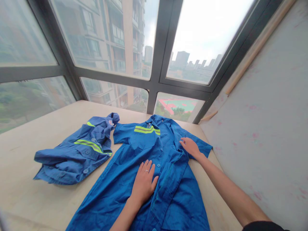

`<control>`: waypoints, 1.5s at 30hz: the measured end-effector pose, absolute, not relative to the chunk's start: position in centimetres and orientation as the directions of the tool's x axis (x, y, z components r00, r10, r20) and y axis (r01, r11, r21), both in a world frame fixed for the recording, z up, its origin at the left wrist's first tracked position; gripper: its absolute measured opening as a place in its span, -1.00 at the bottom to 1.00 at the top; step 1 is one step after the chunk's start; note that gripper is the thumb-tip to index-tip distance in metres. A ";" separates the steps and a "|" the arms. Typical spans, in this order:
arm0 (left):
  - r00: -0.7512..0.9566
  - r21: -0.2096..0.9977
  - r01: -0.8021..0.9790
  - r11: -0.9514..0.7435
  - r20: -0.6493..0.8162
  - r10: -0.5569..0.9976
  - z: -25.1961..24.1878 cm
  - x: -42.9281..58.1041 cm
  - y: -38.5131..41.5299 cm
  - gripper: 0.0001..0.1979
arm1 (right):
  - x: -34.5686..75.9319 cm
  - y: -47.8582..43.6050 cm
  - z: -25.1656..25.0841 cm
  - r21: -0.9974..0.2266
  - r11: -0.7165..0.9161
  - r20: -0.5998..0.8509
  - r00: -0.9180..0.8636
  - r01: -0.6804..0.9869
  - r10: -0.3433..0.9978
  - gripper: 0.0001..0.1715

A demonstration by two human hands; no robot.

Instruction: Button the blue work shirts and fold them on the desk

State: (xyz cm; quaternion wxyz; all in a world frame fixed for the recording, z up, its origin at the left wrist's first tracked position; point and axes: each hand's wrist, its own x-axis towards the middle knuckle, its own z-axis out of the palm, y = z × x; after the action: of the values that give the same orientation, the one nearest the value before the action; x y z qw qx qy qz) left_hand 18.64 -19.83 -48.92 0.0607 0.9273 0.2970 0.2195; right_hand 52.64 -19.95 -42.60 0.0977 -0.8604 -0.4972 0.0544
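Note:
A blue short-sleeved shirt (144,146) with a yellow-green reflective stripe on its chest lies spread out, its collar toward the window. One front panel is folded back over itself on the right. My left hand (143,183), with a ring on one finger, rests flat on the shirt's middle beside the buttons, fingers spread. Near the right sleeve, my right hand (190,146) touches the cloth by the folded panel; its fingers are bent and partly hidden, so its grip is unclear. To the left lies a crumpled blue garment (89,154) with similar stripes and buttons.
Both garments lie on a pale wooden surface (19,154). Grey-framed windows (156,57) stand behind and to the left, and buildings show outside. A wall (264,112) with a faint floral pattern rises close along the right side.

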 end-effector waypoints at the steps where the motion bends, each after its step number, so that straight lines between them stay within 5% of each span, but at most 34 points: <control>1: 0.728 0.235 0.526 -0.817 0.373 0.576 -48.9 18.6 -19.8 -0.51 | 51.9 -20.0 -42.8 -0.231 -0.454 -0.004 0.466 0.860 0.885 -0.59; 8: 0.729 0.231 0.533 -0.814 0.364 0.580 -49.0 18.6 -19.8 -0.50 | 50.7 -19.2 -43.5 -0.146 -0.617 -0.015 0.622 0.773 0.783 -0.39; 17: 0.716 0.236 0.544 -0.805 0.369 0.592 -49.0 18.8 -20.0 -0.51 | 53.8 -19.1 -42.1 -0.425 -0.691 -0.211 0.678 0.584 0.704 -0.53; 21: 0.719 0.245 0.543 -0.803 0.359 0.595 -48.8 18.8 -20.1 -0.51 | 55.2 -17.5 -39.1 -0.472 -0.711 -0.212 0.716 0.520 0.665 -0.42; 26: 0.712 0.274 0.545 -0.793 0.348 0.610 -48.7 18.8 -20.2 -0.52 | 52.8 -12.7 -35.2 -0.684 -0.504 0.113 0.759 0.527 0.641 -0.25; 30: 0.720 0.295 0.539 -0.789 0.324 0.614 -48.8 18.8 -20.1 -0.49 | 48.1 -9.8 -35.9 -0.860 -0.188 -0.035 0.312 0.475 0.949 -0.14; 32: 0.713 0.313 0.545 -0.778 0.315 0.626 -48.8 18.8 -20.2 -0.49 | 46.4 -9.5 -37.3 -0.830 -0.178 -0.093 0.183 0.528 0.979 -0.15; 37: 0.705 0.341 0.546 -0.765 0.306 0.640 -48.6 18.9 -20.3 -0.50 | 45.6 -11.9 -40.3 -0.738 -0.194 -0.002 0.286 0.646 0.958 -0.42; 45: 0.707 0.475 0.466 -0.747 0.309 0.637 -47.5 18.5 -19.8 -0.55 | 43.0 -23.7 -43.0 -0.716 0.021 0.149 0.123 0.698 0.981 -0.45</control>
State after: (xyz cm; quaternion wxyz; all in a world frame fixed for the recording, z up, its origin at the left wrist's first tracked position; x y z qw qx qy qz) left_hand 18.53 -19.78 -47.50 0.1840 0.9052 0.3045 0.2323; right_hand 42.99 -23.71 -42.99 0.3400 -0.6677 -0.6286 0.2083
